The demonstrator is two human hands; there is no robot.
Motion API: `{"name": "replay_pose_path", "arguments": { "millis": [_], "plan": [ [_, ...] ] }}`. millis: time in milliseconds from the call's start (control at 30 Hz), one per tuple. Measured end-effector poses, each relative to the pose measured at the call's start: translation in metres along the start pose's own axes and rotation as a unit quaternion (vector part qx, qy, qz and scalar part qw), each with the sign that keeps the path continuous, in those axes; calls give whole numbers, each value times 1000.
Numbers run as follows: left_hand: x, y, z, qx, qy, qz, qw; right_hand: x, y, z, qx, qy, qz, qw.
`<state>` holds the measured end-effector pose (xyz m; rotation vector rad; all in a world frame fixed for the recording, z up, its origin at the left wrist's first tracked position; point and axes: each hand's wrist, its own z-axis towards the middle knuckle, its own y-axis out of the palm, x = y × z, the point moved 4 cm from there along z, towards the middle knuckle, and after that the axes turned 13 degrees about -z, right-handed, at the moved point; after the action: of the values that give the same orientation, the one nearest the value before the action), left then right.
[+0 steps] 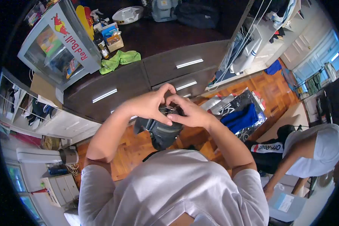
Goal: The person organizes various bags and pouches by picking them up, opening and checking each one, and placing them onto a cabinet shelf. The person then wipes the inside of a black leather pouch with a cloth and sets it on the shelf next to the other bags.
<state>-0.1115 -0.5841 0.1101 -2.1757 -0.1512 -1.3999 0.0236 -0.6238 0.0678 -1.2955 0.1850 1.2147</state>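
A small black bag (165, 135) with a zipper hangs in front of my body, below my hands. My left hand (147, 106) is curled over the top of the bag from the left, its thumb pointing to the right. From the other side my right hand (190, 113) closes in, fingers bent and thumb tip near the left thumb. Between the hands a dark part of the bag's top shows, and both hands appear to grip it. The exact pinch points are partly hidden by the fingers.
A dark drawer cabinet (177, 71) stands ahead, bearing a Red Bull fridge (66, 41) and a green cloth (120, 60). Plastic-wrapped packages and blue clothing (242, 117) lie on the wooden floor. At right, another person (305, 150) bends over a grey box (286, 203).
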Motion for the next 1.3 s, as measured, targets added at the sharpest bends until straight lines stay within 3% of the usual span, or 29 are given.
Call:
{"name": "replay_pose_path", "arguments": {
  "millis": [100, 200, 300, 400, 500, 567, 633, 700, 733, 833, 867, 933, 1000, 1033, 1100, 1133, 1167, 1233, 1267, 1300],
  "plan": [
    [-18, -2, -3, -27, 73, -97, 992, 4, 9, 0, -61, 15, 127, 990],
    [-42, -25, -18, -91, 89, -352, 927, -14, -5, 6, 17, 46, 50, 998],
    [-85, -20, -30, -22, 230, -331, 915, -22, -37, 22, 133, 79, 55, 986],
    [-132, 18, -21, 36, 69, -191, 979, -59, -69, 45, 128, 123, 95, 980],
    [-111, 44, 16, 73, 87, 6, 993, -76, -77, 70, 133, 0, -87, 987],
    [-97, 58, 36, 101, 107, 134, 980, -87, -84, 89, 114, 30, -129, 985],
    [-98, 55, 46, 70, 107, -166, 978, -87, -90, 107, 137, 33, -132, 981],
    [-98, 50, 60, 64, 105, -284, 951, -92, -101, 118, 174, 16, -102, 979],
    [-99, 46, 69, 77, 109, -255, 958, -94, -105, 122, 192, 0, -102, 976],
    [-90, 34, 79, 95, -8, -216, 972, -103, -113, 127, 231, -26, -114, 966],
    [-104, 30, 94, 114, -7, -191, 975, -122, -117, 119, 273, -38, -303, 912],
    [-105, 27, 104, 131, 8, -112, 985, -113, -118, 122, 357, -92, -318, 873],
    [-96, 38, 112, 186, 129, 21, 974, -102, -122, 133, 385, -132, -271, 873],
    [-95, 48, 116, 211, 189, 86, 955, -94, -127, 137, 362, -100, -203, 905],
    [-109, 69, 129, 154, 288, -74, 942, -94, -136, 140, 307, -31, -61, 949],
    [-119, 78, 133, 124, 334, -155, 922, -102, -141, 133, 302, -6, -63, 951],
    [-131, 85, 135, 107, 303, -206, 924, -123, -148, 128, 295, -59, -10, 954],
    [-151, 92, 133, 74, 236, -306, 919, -135, -160, 121, 289, -8, -4, 957],
    [-151, 87, 128, 115, 226, -270, 929, -126, -164, 124, 325, -51, -29, 944],
    [-145, 80, 120, 137, 207, -262, 933, -132, -164, 119, 302, -24, 6, 953]
  ]
}}
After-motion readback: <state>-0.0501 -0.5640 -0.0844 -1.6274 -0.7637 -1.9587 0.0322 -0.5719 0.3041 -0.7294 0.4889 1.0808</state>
